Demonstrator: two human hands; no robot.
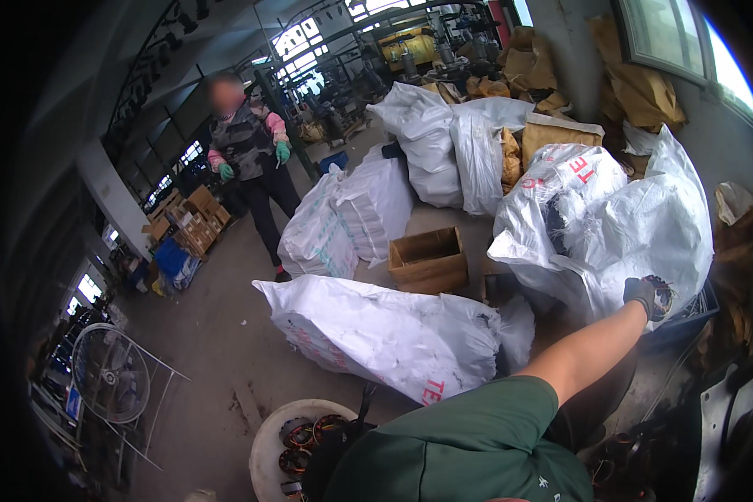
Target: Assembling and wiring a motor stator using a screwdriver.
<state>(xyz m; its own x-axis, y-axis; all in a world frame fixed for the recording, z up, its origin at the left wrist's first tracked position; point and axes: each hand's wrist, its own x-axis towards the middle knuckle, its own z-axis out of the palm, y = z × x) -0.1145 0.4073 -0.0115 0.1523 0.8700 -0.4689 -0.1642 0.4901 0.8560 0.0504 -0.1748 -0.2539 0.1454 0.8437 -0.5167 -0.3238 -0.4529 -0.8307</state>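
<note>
My left hand (pixel 640 294), in a dark glove, reaches out to the right from a green short sleeve. Its fingers are closed on the edge of a motor stator (pixel 663 298), a dark round part with a toothed rim. The stator is in front of a big white woven sack (pixel 644 222), whose loose plastic bulges up behind it. Beneath the hand stands a blue crate (pixel 686 325). My right hand does not show. Several wound stators (pixel 297 433) lie in a round white tub (pixel 263 443) at the lower edge, left of my body.
A long white sack (pixel 385 330) lies across the floor in front, with an open wooden box (pixel 429 261) behind it. More full sacks (pixel 422 146) stand farther back. A person (pixel 251 151) in green gloves stands at the back left. A spoked wheel (pixel 110 376) stands at the left.
</note>
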